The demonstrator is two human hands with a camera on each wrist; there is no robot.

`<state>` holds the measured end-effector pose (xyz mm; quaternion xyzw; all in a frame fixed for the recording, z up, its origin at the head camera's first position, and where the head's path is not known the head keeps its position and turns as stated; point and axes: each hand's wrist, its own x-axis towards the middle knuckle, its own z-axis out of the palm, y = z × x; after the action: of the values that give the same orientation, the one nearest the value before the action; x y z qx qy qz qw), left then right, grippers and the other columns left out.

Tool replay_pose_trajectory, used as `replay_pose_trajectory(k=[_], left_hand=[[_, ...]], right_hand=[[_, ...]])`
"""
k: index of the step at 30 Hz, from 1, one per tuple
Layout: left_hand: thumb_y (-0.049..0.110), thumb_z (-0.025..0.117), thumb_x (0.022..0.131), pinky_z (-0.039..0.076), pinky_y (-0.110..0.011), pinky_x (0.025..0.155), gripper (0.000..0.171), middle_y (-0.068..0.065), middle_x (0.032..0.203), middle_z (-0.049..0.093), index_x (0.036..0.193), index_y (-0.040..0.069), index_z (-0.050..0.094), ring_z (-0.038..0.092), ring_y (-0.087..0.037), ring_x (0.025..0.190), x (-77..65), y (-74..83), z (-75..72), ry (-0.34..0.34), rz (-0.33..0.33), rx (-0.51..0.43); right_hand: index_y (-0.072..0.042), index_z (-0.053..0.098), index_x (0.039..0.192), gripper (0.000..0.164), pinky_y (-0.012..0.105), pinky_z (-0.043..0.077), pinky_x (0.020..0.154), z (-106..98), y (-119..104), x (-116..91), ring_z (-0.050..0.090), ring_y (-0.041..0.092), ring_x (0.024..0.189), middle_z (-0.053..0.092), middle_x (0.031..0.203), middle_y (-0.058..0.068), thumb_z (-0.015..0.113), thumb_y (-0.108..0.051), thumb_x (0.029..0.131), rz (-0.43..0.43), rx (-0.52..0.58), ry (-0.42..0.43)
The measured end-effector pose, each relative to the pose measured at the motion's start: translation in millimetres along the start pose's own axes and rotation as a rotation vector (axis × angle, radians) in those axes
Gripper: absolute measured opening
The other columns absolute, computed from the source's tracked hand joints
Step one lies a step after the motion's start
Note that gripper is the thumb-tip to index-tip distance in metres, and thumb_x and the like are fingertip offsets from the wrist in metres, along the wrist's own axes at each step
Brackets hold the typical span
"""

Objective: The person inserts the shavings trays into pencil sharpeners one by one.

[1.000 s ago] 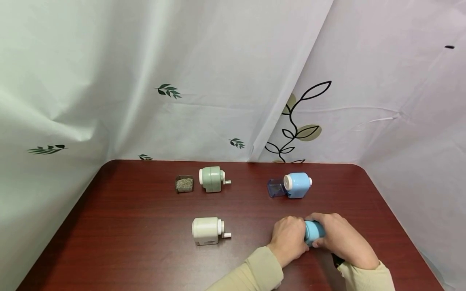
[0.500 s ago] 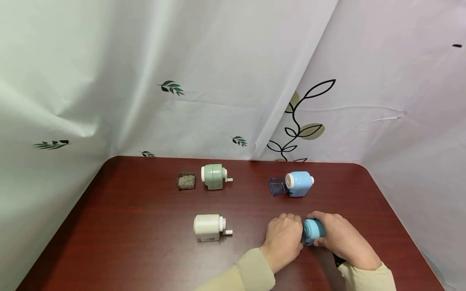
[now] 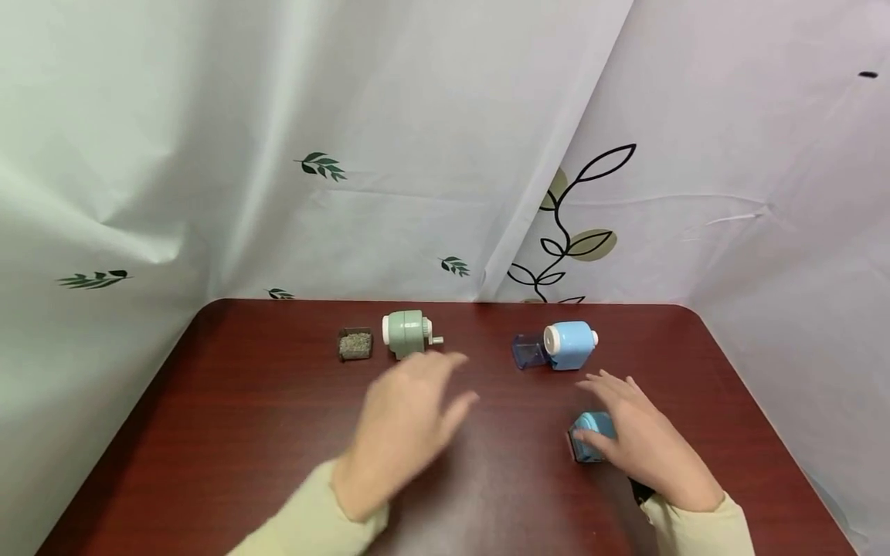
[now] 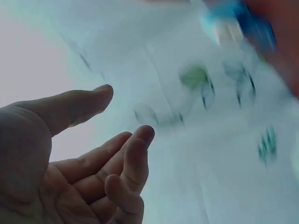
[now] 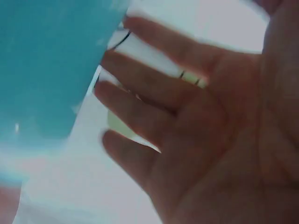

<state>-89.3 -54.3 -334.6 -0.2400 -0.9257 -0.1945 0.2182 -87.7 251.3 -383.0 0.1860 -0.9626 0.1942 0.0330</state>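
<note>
My left hand [image 3: 399, 421] hovers over the left-centre of the table, thumb apart from the fingers and nothing held. It hides the cream pencil sharpener seen there earlier. In the left wrist view the fingers of the left hand [image 4: 103, 172] bend loosely around nothing. My right hand [image 3: 640, 444] is spread at the right side of a teal pencil sharpener [image 3: 594, 422], its thumb in front of it. Whether they touch is unclear. The right wrist view has the teal sharpener [image 5: 51, 60] close up, with the right palm facing it and fingers straight.
At the back stands a green crank sharpener [image 3: 406, 332] beside a small tray of shavings [image 3: 355, 344]. A light-blue sharpener [image 3: 573, 345] stands back right, with a clear blue drawer [image 3: 529, 351] beside it. White curtains [image 3: 389, 232] border the table [image 3: 229, 432].
My left hand has left the teal sharpener and swung left, now covering the cream one. My right hand has loosened its grip and spread its fingers; the teal sharpener stays in about the same place.
</note>
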Motion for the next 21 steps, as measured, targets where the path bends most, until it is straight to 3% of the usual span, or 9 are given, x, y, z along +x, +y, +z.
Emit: replay_pose_trajectory(k=[3, 8, 11, 14, 21], left_hand=[[0.029, 0.085, 0.082, 0.057, -0.042, 0.073, 0.047, -0.009, 0.106, 0.073, 0.119, 0.005, 0.069, 0.068, -0.028, 0.095, 11.3, -40.1, -18.9, 0.016, -0.121, 0.008], [0.02, 0.081, 0.085, 0.052, -0.051, 0.085, 0.054, -0.017, 0.119, 0.068, 0.132, 0.001, 0.062, 0.064, -0.034, 0.104, 27.3, -113.5, -30.9, -0.129, -0.289, -0.045], [0.018, 0.081, 0.086, 0.049, -0.052, 0.088, 0.06, -0.017, 0.126, 0.065, 0.139, 0.002, 0.057, 0.063, -0.034, 0.107, 31.8, -149.5, -27.4, -0.213, -0.314, -0.104], [0.019, 0.082, 0.085, 0.047, -0.054, 0.093, 0.068, -0.019, 0.133, 0.061, 0.144, 0.003, 0.052, 0.061, -0.036, 0.114, 33.2, -175.9, -19.4, -0.286, -0.321, -0.138], [0.021, 0.089, 0.077, 0.038, -0.061, 0.105, 0.093, -0.032, 0.144, 0.046, 0.149, -0.006, 0.038, 0.044, -0.05, 0.132, 24.3, -217.6, 10.5, -0.494, -0.312, -0.094]], right_hand=[[0.002, 0.062, 0.129, 0.058, 0.06, 0.027, 0.112, 4.1, -13.1, 6.4, 0.044, 0.048, 0.134, 0.057, 0.135, 0.024, 0.085, -0.021, 0.081, -0.01, -0.031, 0.057], [0.002, 0.062, 0.13, 0.056, 0.057, 0.03, 0.113, 14.1, -34.6, 19.7, 0.042, 0.045, 0.137, 0.055, 0.14, 0.023, 0.084, -0.019, 0.082, -0.04, -0.011, 0.115], [0.0, 0.061, 0.13, 0.056, 0.055, 0.033, 0.112, 18.9, -46.1, 29.6, 0.043, 0.043, 0.137, 0.054, 0.141, 0.021, 0.083, -0.02, 0.083, -0.067, -0.011, 0.107], [0.0, 0.061, 0.131, 0.057, 0.053, 0.036, 0.111, 21.8, -57.4, 42.6, 0.043, 0.042, 0.137, 0.054, 0.141, 0.021, 0.083, -0.022, 0.083, -0.093, -0.028, 0.087], [0.002, 0.058, 0.134, 0.061, 0.049, 0.034, 0.113, 21.4, -89.8, 78.2, 0.044, 0.04, 0.137, 0.056, 0.139, 0.021, 0.082, -0.026, 0.085, -0.113, -0.061, 0.032]])
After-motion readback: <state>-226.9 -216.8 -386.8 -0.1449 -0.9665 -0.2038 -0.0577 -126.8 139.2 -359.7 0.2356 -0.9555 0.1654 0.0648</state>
